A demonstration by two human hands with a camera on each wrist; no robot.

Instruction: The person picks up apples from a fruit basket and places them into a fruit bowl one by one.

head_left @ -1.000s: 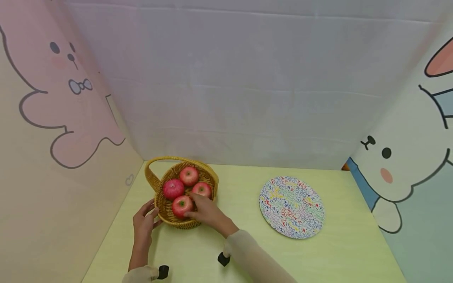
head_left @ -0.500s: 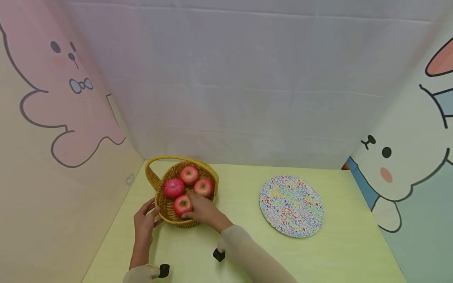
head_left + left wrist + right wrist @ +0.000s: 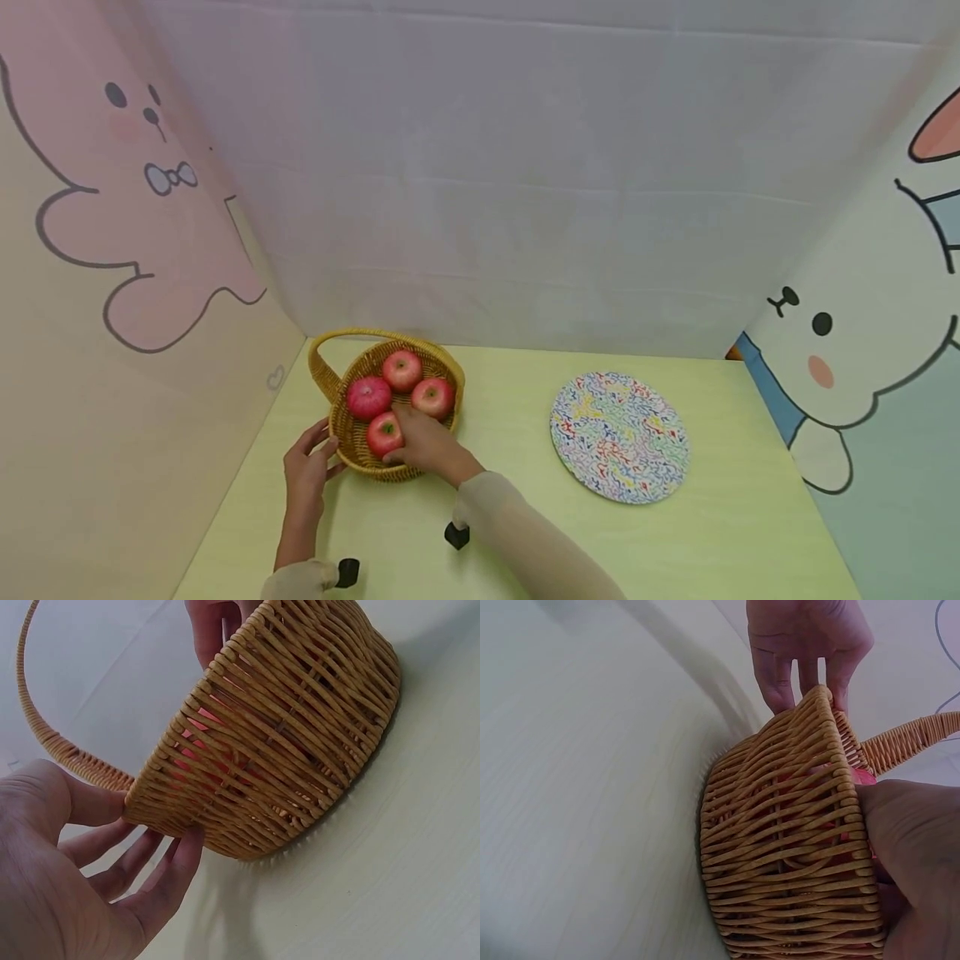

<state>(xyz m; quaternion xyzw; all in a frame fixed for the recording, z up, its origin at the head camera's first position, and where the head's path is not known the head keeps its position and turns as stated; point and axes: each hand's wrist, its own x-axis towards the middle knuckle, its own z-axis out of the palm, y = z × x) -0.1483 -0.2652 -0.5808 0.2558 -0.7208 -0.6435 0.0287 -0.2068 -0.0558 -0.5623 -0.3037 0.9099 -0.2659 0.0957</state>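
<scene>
In the head view a woven wicker basket (image 3: 347,440) holds three red apples and a darker pink round fruit (image 3: 368,398). My left hand (image 3: 305,471) pinches the basket's left rim; the left wrist view shows the thumb at the rim and fingers against the outer wall. Reaching over the near right rim, my right hand (image 3: 427,442) grips the front apple (image 3: 384,434), thumb on its near side and fingers on the far side. The fingertips are partly hidden. Behind that hand lie the right apple (image 3: 432,397) and the back apple (image 3: 402,371).
A round board with a multicoloured squiggle pattern (image 3: 619,438) lies flat to the right on the pale green table (image 3: 750,517). The basket's arched handle (image 3: 322,371) stands up on its left and back. Walls with cartoon animals flank the table, and a white sheet (image 3: 480,192) hangs behind.
My right hand has moved slightly left and closed around the front apple, covering more of it. The right apple has shifted slightly. My left hand keeps its place at the rim.
</scene>
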